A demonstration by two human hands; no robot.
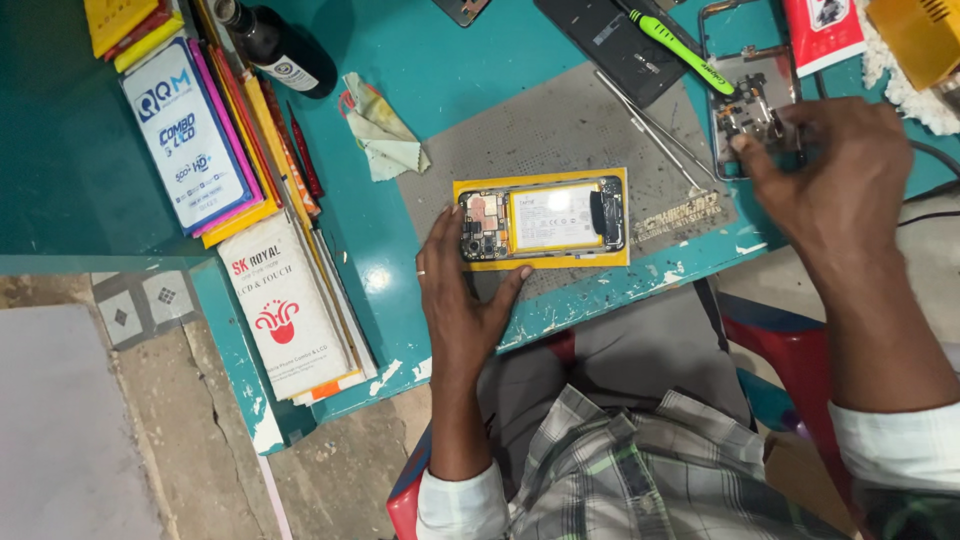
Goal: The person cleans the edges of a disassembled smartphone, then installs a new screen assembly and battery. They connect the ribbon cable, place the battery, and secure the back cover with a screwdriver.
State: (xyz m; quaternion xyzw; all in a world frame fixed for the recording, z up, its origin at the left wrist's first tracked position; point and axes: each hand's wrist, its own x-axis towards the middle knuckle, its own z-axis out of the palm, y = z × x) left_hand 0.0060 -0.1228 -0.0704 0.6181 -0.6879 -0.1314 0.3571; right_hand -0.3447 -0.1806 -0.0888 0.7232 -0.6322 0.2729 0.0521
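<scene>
Opened phone [543, 222] lay back-up on a yellow card [541, 262] over the grey work mat [560, 130], mid-table, with battery and boards exposed. Left hand [462, 300] was spread wide, thumb and forefinger bracing the phone's near-left corner, holding nothing else. Right hand [835, 185] was off at the second phone frame [752, 100] at the mat's right edge, fingers pinched narrow on something small there; I couldn't tell what, as the part was hidden under the fingertips.

Risks as I read them:
- Whatever was pinched looked tiny. A slip over the perforated mat or past the chipped table edge [600, 300] would probably lose it; the floor sat right below.
- The phone was steadied at one corner only. A push from the left hand could slide the card and phone on the mat.
- The bare battery was unprotected, and the metal tweezers [650, 130] lay close by, pointing across the mat. A careless sweep with the right hand could drag them onto the cell or the boards.
- Green-handled screwdriver [680, 50] rested on a dark back panel [610, 40] and could roll.
- Dark bottle [275, 45] stood near the stacked boxes [240, 200] at the left. It was well apart from the phone, but a knock could spill liquid toward the cloth [385, 125] and mat.
- Debris on the mat could get into the open housing.
</scene>
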